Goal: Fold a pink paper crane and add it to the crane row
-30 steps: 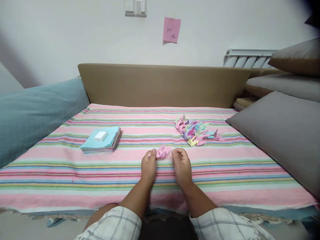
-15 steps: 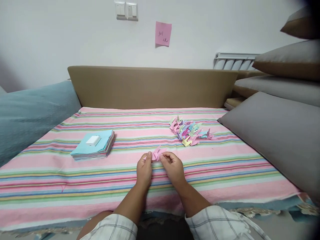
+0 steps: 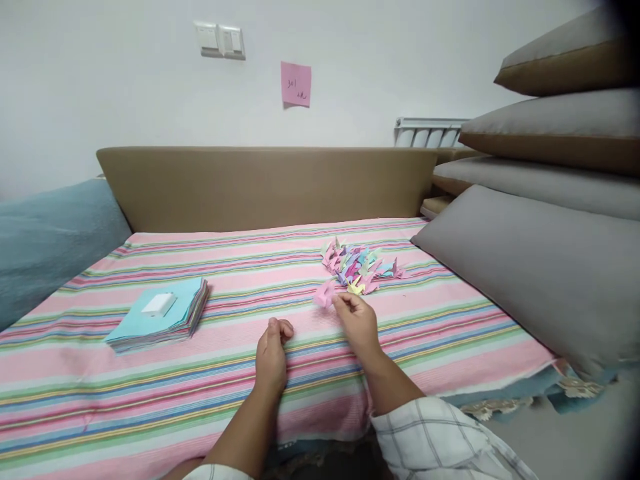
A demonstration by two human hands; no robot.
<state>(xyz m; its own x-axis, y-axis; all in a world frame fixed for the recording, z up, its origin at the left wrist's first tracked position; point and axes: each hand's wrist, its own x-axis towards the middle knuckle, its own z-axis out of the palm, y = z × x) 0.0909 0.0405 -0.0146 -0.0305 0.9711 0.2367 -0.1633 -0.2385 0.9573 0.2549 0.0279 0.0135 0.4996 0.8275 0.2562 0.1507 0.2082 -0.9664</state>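
Between the thumb and finger of my right hand (image 3: pixel 357 323) is a pink paper crane (image 3: pixel 325 293), slightly blurred, held just in front of a pile of folded paper cranes (image 3: pixel 353 263) in pink, purple, green, blue and yellow. My left hand (image 3: pixel 273 353) hovers over the striped cloth (image 3: pixel 225 373), apart from the crane. Its fingers are curled in with the thumb against them, and nothing shows in them. To the left lies a stack of coloured square paper (image 3: pixel 185 300), light blue on top, with a small white block (image 3: pixel 159 305) resting on it.
A brown backrest (image 3: pixel 270 190) runs along the far side beneath the white wall. Grey cushions (image 3: pixel 525 260) are stacked on the right. At the left is a blue padded armrest (image 3: pixel 60 233). A pink note (image 3: pixel 296 85) and light switches (image 3: pixel 219 40) are on the wall.
My left hand has let go of the pink crane and drawn back left. My right hand has carried the crane towards the pile. The view has turned to the right.
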